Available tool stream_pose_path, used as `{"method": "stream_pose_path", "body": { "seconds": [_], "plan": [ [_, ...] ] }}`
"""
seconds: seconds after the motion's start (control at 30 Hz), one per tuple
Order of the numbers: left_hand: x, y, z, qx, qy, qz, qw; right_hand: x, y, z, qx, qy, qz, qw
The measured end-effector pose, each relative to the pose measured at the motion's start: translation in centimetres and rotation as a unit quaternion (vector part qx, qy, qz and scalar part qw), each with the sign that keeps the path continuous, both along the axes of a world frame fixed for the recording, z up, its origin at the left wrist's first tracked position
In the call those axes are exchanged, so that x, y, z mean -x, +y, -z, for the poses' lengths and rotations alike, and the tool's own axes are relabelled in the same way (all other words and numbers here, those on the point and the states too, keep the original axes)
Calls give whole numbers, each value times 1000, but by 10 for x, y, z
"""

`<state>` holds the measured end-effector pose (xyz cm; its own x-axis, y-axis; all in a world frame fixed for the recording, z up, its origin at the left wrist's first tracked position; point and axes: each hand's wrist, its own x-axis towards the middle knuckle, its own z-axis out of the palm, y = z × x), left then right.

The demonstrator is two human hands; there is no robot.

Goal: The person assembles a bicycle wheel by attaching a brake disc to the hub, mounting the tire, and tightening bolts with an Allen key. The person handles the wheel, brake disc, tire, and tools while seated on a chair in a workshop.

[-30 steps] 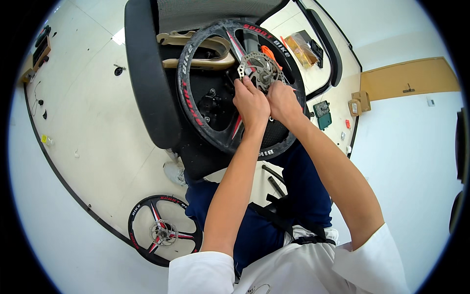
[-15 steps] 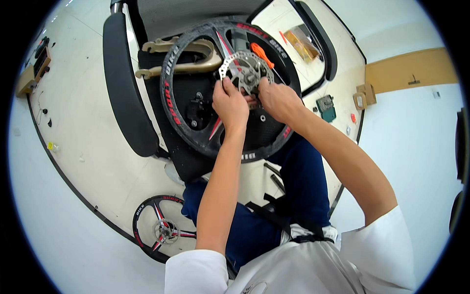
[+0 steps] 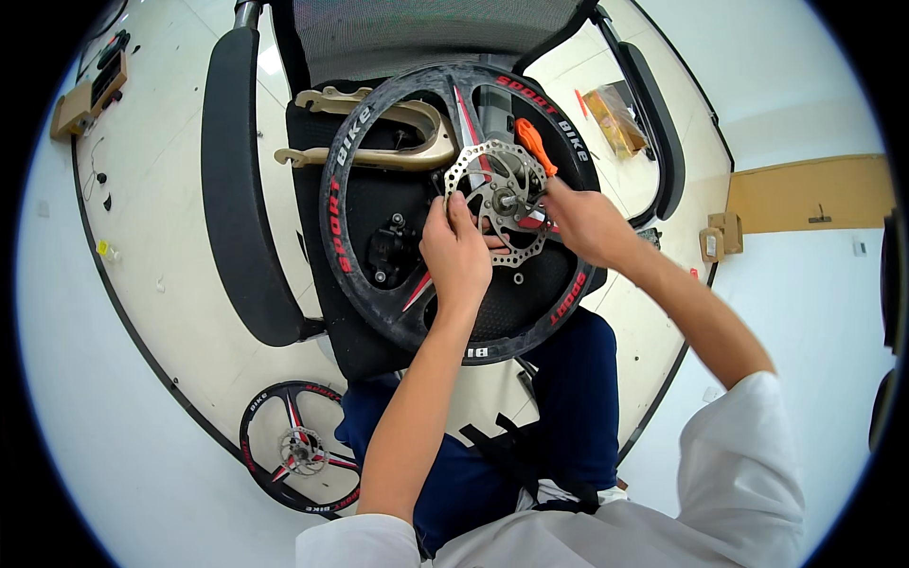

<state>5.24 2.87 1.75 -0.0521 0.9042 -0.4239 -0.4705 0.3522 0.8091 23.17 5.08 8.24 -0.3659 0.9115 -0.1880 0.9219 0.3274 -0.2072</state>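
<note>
A black bicycle wheel with red and white markings lies flat on the seat of a chair. Over its hub sits a silver brake disc, full of small holes, around a protruding axle. My left hand grips the lower left rim of the disc, thumb on top and some fingertips showing beneath. At the disc's right edge my right hand is closed in a pinch; what its fingers hold is hidden. An orange-handled tool lies just above that hand.
A tan fork-shaped part lies beside the wheel at upper left. Between the spokes sit a black brake caliper and a small nut. Armrests flank the seat. A second wheel is on the floor at lower left.
The view has shifted, so wheel and chair appear lower. My right hand has moved slightly outward from the axle to the disc's right edge. My left hand still grips the disc.
</note>
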Motion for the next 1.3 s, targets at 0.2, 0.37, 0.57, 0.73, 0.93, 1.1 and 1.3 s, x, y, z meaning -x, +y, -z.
{"method": "stream_pose_path", "body": {
  "seconds": [0.2, 0.37, 0.57, 0.73, 0.93, 1.1, 1.3],
  "plan": [
    [-7, 4, 11, -12, 16, 27, 999, -14, -8, 1, 398, 460, 418, 675],
    [-13, 14, 15, -9, 37, 63, 997, -27, 1, 28, 38, 222, 115, 968],
    [1, 21, 11, -13, 69, 66, 995, -17, 26, 8, 52, -34, -155, 986],
    [-4, 24, 15, -8, 60, 75, 995, -39, 46, 23, 39, -34, -267, 962],
    [-4, 25, 16, -11, 65, 75, 995, -38, 60, 24, 50, -12, -331, 942],
    [-5, 26, 13, -14, 61, 71, 996, -36, 69, 18, 48, -23, -353, 934],
    [-5, 26, 13, -17, 67, 72, 995, -35, 56, 23, 75, -45, -298, 951]
  ]
}}
